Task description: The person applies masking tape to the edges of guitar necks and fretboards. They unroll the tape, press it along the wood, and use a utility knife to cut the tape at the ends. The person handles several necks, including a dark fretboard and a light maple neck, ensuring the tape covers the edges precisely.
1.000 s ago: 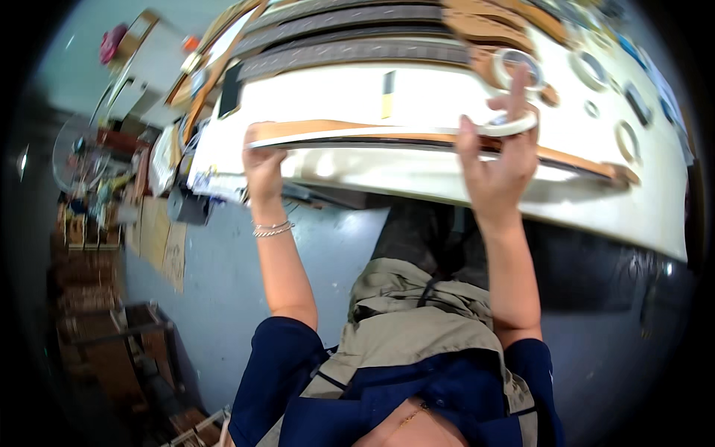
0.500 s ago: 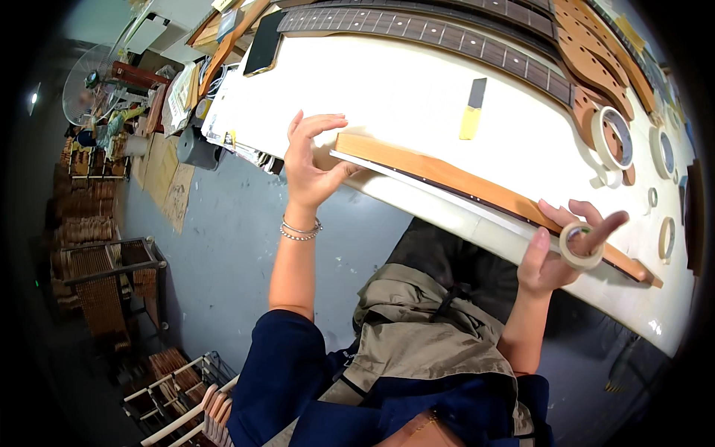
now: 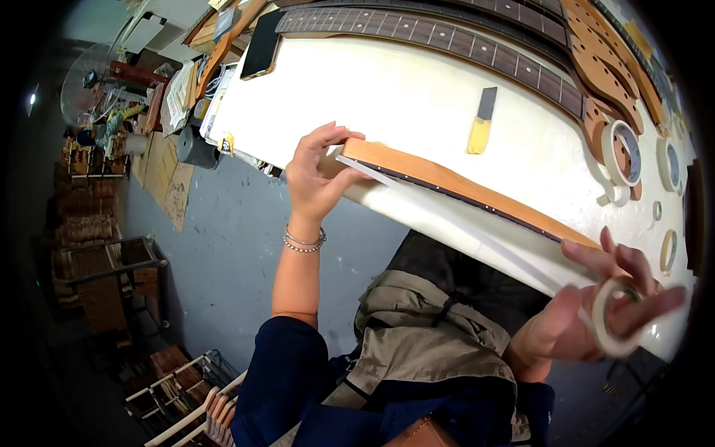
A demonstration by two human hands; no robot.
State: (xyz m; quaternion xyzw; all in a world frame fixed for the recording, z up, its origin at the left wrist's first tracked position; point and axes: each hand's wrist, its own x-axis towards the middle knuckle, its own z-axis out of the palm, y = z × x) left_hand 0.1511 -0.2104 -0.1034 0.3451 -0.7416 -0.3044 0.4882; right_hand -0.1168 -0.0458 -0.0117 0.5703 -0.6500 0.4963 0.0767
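Note:
My left hand (image 3: pixel 316 175) grips the left end of a wooden guitar neck (image 3: pixel 462 183), fingers behind it and thumb in front. The neck stands on its long edge at the table's near side, its dark dotted fingerboard edge toward me. A thin white strip (image 3: pixel 366 170) runs from beside my left thumb along the fingerboard side; farther right it blurs, and where it ends I cannot tell. My right hand (image 3: pixel 570 324), smeared by motion, is near the neck's right end, with a roll of masking tape (image 3: pixel 617 348) looped round a finger. It hides that end.
A blade with a yellow-wrapped handle (image 3: pixel 480 134) lies beyond the neck. Several fretted guitar necks (image 3: pixel 447 36) line the far side beside a dark phone (image 3: pixel 262 48). Tape rolls (image 3: pixel 622 153) lie at the right. Racks of wooden parts (image 3: pixel 112 298) stand on the floor at left.
My right hand has moved right and toward me with the tape roll, its fingers spreading. The white strip has come away from the fingerboard along much of its length. My left hand stays at the neck's end.

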